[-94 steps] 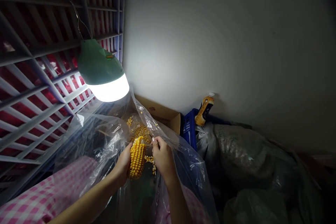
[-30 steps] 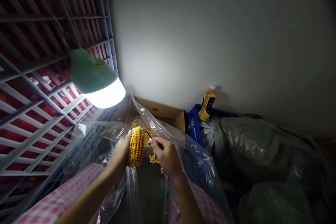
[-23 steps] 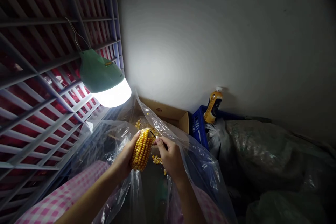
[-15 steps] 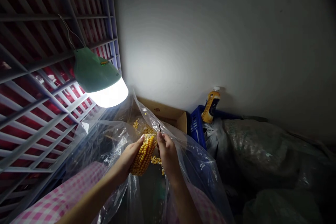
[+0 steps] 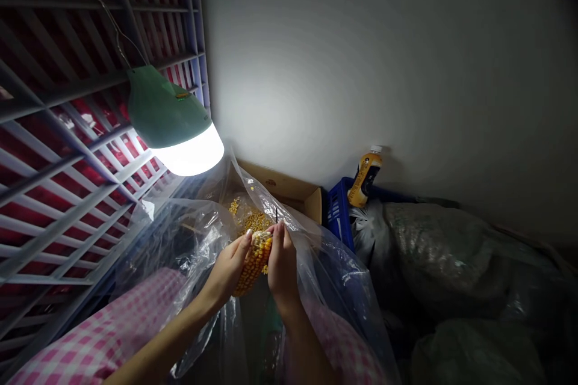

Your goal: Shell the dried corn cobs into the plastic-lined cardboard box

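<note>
A thick ear of yellow corn (image 5: 253, 261) is gripped by my left hand (image 5: 229, 267), thumb along its upper side. The top end of the ear looks stripped to the pale cob. Close against that end, my right hand (image 5: 283, 264) pinches a thin dark pointed tool (image 5: 277, 215); only its slim tip shows above the fingers. Loose corn kernels (image 5: 256, 221) lie beyond the ear inside a clear plastic bag (image 5: 212, 222) spread open around both hands. The lower end of the ear is partly covered by my left hand.
A lit green lamp (image 5: 169, 111) hangs by a wire from a slatted plastic crate (image 5: 81, 159) at left. Behind the bag stands a cardboard box (image 5: 311, 204). To the right are a blue basket (image 5: 336, 216), an orange-labelled bottle (image 5: 365, 177) and bulky sacks (image 5: 442, 246).
My right hand has turned inward and come closer against the top of the corn ear. The ear now shows less, more covered by my hands. The view has shifted slightly.
</note>
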### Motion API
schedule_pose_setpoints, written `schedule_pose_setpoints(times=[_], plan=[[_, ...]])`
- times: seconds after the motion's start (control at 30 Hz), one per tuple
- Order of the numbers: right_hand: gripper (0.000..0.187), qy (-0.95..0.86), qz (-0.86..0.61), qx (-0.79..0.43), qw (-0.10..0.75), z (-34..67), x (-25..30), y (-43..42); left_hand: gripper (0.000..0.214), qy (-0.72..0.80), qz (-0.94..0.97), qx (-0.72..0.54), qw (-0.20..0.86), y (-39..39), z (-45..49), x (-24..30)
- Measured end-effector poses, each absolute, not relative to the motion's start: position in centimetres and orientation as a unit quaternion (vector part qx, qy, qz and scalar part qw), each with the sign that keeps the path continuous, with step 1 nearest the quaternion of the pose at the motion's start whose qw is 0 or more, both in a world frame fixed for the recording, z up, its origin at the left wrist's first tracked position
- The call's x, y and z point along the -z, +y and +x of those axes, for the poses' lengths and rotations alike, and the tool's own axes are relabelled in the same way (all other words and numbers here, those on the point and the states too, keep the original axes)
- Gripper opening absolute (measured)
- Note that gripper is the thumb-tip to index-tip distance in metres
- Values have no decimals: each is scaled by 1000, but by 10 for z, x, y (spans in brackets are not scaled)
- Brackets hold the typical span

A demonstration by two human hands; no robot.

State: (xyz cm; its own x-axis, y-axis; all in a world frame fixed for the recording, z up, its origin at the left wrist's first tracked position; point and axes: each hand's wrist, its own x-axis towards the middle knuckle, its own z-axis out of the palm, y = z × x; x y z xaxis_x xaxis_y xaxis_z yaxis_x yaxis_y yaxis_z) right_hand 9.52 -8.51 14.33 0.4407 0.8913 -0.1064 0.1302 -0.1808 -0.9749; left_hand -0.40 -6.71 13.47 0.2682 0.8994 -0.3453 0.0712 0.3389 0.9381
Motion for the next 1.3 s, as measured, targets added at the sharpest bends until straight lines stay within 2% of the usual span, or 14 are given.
schedule_pose_setpoints(times=[0.13,0.33,0.67,0.9,1.0,1.1,1.23,1.3], plan=[[40,-411,-701,-374,446,95,-147,-86,61,525,446,-319,650,-67,-4,-131],[40,-431,-697,-379,431,91,-142,-87,64,519,402,-332,677,-65,-6,-128],[38,-514,-727,-247,382,90,-136,-84,57,521,361,-329,700,-68,-7,-126],[39,-538,-745,-231,320,91,-131,-83,55,522,328,-317,721,-73,-8,-109],[39,-519,-735,-264,349,93,-133,-84,53,532,365,-332,689,-70,-7,-112],[40,-466,-698,-337,427,93,-132,-84,52,537,381,-345,669,-67,-6,-119],[47,-267,-645,-490,522,93,-126,-79,56,508,350,-352,704,-65,-6,-122],[38,-197,-632,-520,540,93,-124,-78,57,509,341,-350,708,-64,-7,-122]])
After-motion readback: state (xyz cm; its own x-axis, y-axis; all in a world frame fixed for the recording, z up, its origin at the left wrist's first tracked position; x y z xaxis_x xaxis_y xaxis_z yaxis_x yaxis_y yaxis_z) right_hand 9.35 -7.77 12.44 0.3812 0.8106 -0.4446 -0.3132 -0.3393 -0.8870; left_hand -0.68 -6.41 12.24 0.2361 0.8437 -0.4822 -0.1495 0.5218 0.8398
